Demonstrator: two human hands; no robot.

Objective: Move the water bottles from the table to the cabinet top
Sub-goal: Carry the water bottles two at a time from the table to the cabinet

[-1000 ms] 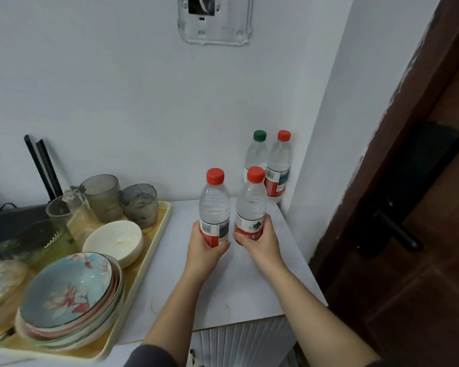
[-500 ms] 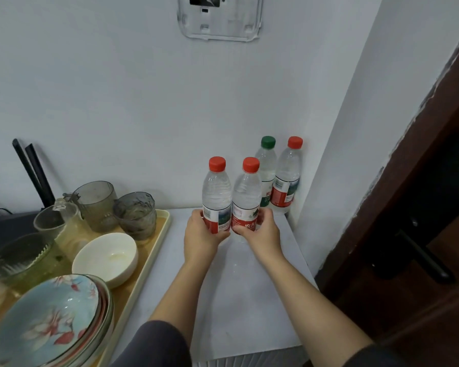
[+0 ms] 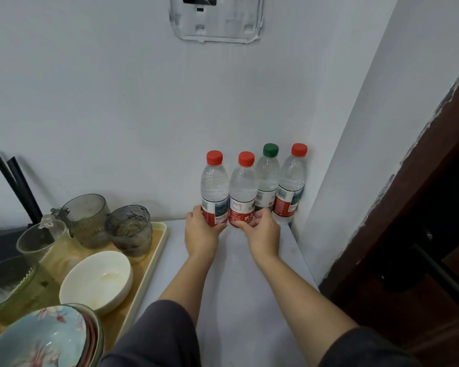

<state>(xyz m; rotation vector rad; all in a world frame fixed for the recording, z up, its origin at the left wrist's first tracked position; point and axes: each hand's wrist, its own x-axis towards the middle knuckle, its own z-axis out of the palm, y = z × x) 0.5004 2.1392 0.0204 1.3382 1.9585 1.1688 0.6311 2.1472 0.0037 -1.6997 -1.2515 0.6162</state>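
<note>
Red-capped, both: my left hand (image 3: 200, 234) grips the left bottle (image 3: 214, 186), my right hand (image 3: 263, 234) the right bottle (image 3: 242, 192). I seat both flat on the cabinet top (image 3: 249, 300) before releasing.

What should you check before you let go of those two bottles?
1. Left hand grips the left bottle: ok.
2. Right hand grips the second bottle: ok.
3. Both held bottles upright: ok.
4. Their bottoms down on the cabinet top: cannot tell, the hands hide them.
5. Held bottles apart from the tray: ok.
6. Second bottle not bumping the green-cap bottle: cannot tell.
</note>
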